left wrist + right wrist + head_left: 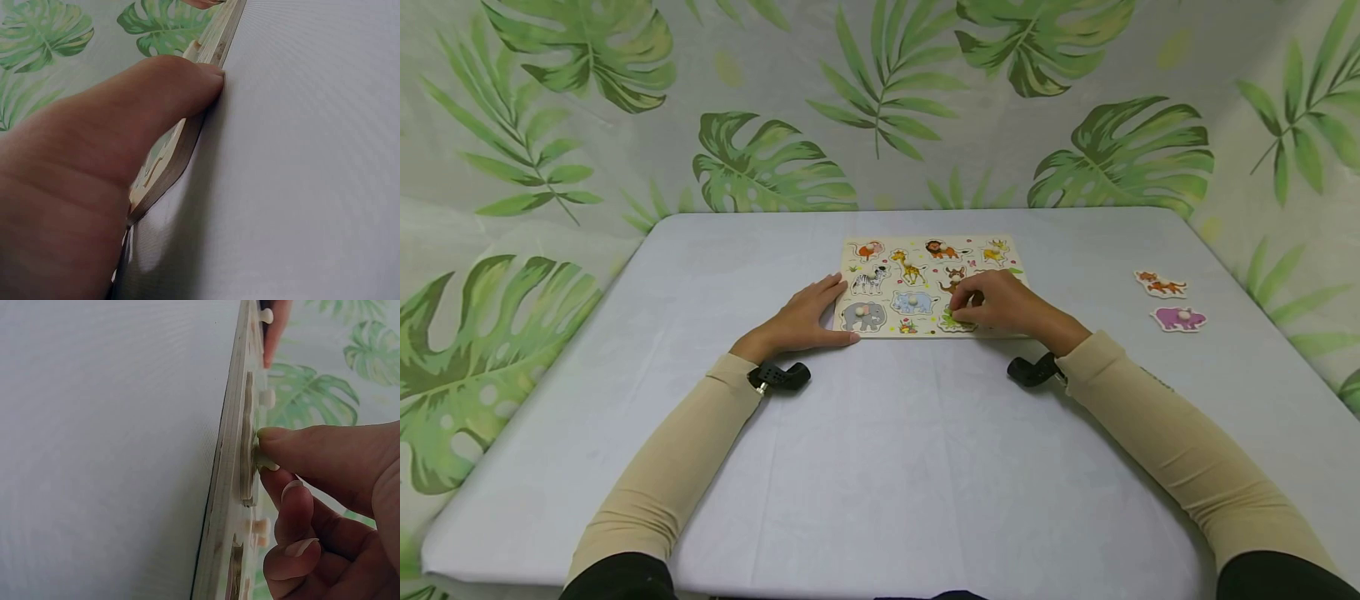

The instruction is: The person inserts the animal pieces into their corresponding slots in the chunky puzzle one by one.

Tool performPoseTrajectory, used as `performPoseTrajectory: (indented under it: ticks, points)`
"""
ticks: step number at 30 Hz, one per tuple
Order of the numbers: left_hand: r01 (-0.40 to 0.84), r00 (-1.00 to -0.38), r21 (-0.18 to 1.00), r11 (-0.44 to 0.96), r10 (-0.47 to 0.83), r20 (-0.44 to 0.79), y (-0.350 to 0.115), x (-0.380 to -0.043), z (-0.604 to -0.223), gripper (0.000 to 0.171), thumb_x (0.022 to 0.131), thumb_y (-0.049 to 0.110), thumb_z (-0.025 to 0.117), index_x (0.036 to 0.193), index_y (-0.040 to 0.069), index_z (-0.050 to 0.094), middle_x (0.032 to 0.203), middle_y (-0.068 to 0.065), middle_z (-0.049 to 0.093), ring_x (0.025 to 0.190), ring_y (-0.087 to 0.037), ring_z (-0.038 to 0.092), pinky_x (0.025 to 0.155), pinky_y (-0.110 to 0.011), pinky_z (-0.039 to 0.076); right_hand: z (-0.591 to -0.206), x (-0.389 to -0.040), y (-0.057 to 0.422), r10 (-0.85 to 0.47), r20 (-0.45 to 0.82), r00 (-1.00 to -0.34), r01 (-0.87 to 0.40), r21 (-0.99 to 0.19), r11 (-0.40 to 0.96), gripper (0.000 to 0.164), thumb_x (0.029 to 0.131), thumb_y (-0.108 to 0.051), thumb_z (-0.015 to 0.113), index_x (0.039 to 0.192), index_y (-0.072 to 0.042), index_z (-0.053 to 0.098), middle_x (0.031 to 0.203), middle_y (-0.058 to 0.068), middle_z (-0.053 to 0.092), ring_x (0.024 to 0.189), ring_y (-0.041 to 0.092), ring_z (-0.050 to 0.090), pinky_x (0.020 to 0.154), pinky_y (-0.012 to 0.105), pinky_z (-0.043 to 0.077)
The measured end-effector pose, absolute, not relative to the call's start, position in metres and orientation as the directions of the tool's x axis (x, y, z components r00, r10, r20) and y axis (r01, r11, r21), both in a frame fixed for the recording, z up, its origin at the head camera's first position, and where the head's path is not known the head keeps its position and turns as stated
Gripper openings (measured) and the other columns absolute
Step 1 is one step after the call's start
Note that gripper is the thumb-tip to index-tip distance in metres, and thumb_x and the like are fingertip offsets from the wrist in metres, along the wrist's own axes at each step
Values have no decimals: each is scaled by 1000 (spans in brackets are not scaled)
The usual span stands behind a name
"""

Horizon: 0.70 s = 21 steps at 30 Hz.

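A wooden animal puzzle board point(886, 333) lies on the table, with a lion, giraffe, zebra, elephant and other animals on it. My left hand point(807, 315) rests at its front left corner, fingers along the left side; the thumb point(181, 84) presses the front edge in the left wrist view. Over the board's front right part, my right hand point(1003, 302) pinches the knob of a green puzzle piece point(957, 323) between thumb and forefinger. From the right wrist, that piece point(247, 456) stands slightly proud of the board. My fingers hide part of its picture.
To the right of the board lie two loose pieces, an orange tiger point(1161, 285) and a purple hippo point(1178, 319) with a knob. A white cloth point(880, 467) covers the table. Behind it hangs a leaf-patterned curtain point(925, 183).
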<state>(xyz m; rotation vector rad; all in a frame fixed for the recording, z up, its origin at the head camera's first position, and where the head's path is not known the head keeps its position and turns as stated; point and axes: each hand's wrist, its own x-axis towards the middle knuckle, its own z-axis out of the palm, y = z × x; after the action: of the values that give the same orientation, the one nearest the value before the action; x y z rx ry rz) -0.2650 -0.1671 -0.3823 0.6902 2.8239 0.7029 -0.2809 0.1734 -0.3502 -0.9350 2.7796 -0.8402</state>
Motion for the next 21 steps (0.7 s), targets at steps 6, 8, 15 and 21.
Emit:
performPoseTrajectory:
  ticks: [6,8,15,21]
  points:
    - [401,-883,472,786,469,-31,-167,-266,-382,98,81,57,67,155,11,22,162,-4,11,147,-29,8,116,-50,11,-351,-281,173,-580,80,-811,-529,-524,668,4,85,-15,74,88,-12,73,83,-1,68,73,17,57,65,32,46]
    - [402,-882,470,786,470,-30,-167,-266,-382,98,81,57,67,155,11,22,162,-4,11,147,-29,8,116,-50,11,-351,-280,173,-580,81,-810,-530,-524,667,4,85,-14,74,88,-11,73,83,-1,68,73,17,56,65,32,45]
    - [405,-880,472,783,473,-29,-167,-265,-383,100,80,57,68,155,11,21,162,-4,10,147,-29,8,116,-50,11,-353,-282,174,-584,89,-807,-537,-525,661,6,85,-16,74,88,-11,73,83,-2,69,74,16,57,67,33,46]
    - [406,-880,477,780,474,-27,-167,-265,-382,99,80,57,68,155,11,21,162,-4,10,147,-29,8,116,-50,11,-353,-282,174,-589,94,-802,-542,-527,655,5,85,-17,74,88,-12,73,84,-3,69,74,16,58,68,33,47]
